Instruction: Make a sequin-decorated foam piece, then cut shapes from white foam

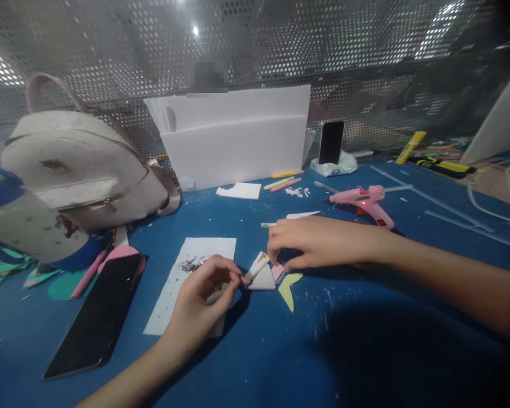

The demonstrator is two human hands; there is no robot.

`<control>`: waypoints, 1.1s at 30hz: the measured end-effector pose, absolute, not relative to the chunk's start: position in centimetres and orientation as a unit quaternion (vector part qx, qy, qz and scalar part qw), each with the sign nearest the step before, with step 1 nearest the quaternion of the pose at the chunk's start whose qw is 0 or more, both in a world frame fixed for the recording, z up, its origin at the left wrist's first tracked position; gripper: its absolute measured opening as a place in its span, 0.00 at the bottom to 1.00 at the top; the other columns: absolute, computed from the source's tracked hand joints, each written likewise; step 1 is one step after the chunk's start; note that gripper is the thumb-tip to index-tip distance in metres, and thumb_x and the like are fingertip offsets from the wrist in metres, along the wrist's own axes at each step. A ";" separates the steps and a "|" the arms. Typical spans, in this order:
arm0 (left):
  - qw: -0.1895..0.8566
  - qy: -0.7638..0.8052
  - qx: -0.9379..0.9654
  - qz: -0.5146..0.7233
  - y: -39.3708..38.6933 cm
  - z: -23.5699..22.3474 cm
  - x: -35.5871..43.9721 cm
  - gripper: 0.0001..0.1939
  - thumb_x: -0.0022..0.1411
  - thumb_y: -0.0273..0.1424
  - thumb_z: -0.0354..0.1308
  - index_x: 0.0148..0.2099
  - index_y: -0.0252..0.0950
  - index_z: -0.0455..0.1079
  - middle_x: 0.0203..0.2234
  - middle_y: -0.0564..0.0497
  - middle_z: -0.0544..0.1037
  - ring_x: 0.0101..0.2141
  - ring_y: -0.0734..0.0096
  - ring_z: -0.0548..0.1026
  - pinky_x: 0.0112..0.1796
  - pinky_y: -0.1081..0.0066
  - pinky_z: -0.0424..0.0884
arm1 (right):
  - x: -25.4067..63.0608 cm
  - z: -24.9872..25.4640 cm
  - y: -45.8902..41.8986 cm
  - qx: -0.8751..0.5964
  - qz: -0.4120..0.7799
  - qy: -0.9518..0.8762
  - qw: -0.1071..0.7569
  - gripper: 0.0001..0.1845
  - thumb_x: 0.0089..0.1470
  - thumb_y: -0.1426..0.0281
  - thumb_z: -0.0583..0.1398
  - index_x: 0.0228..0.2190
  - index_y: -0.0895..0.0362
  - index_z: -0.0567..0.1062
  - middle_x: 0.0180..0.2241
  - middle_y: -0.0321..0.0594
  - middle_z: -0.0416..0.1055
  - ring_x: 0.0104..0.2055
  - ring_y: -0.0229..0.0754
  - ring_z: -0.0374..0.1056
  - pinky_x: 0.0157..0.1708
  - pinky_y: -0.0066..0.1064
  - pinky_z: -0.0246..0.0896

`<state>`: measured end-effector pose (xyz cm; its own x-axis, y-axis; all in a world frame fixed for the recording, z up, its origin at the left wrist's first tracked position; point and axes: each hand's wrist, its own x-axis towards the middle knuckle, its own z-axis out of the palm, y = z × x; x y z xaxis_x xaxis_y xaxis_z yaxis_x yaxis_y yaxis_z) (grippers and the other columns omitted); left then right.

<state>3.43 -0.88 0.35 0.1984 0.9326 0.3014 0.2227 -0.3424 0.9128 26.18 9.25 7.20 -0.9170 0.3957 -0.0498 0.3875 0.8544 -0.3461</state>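
A small white paper craft piece (263,280) with a rolled white strip across it lies on the blue table between my hands. My left hand (206,292) is closed in a pinch at its left corner, thumb and forefinger together. My right hand (308,242) arches over from the right, its fingers bent down and the tips closed at a pink piece (277,272) on the right edge of the craft. A yellow leaf-like cutout (288,292) lies just below the right fingertips. Under my left hand is a white sheet (170,300) with a pile of glitter or sequins (191,264).
A pink glue gun (361,198) with a red light lies at right, near clear glue sticks (454,220). A black phone (96,317), a cup (34,221) and a backpack (85,164) are at left. Behind are white boards (238,147), crayon-like sticks (285,185) and another phone (331,143).
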 end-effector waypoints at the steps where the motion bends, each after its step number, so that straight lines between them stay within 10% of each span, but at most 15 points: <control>1: 0.378 0.428 0.675 0.466 -0.9 0.4 3.5 0.05 0.64 0.21 0.52 0.40 0.35 0.66 0.32 0.50 0.72 0.36 0.70 0.76 0.39 0.69 0.72 | 26.3 7.1 9.3 -0.205 0.157 -0.966 0.002 0.05 0.53 0.72 0.63 0.35 0.53 0.75 0.35 0.37 0.69 0.39 0.41 0.63 0.30 0.29 0.51; 12: 0.424 0.429 0.645 0.468 -1.1 -0.3 4.0 0.01 0.67 0.26 0.51 0.40 0.36 0.64 0.30 0.50 0.74 0.31 0.73 0.73 0.31 0.72 0.69 | 26.2 6.0 9.2 -0.187 0.100 -0.977 0.018 0.04 0.51 0.75 0.63 0.28 0.55 0.77 0.31 0.36 0.70 0.35 0.39 0.63 0.26 0.29 0.47; 33: 0.430 0.462 0.607 0.483 -1.4 -0.7 4.3 0.02 0.66 0.28 0.54 0.41 0.38 0.63 0.31 0.53 0.70 0.27 0.76 0.74 0.26 0.76 0.69 | 23.4 4.1 6.9 -0.253 0.370 -0.870 0.204 0.03 0.49 0.73 0.64 0.29 0.56 0.79 0.30 0.34 0.72 0.30 0.33 0.63 0.29 0.25 0.55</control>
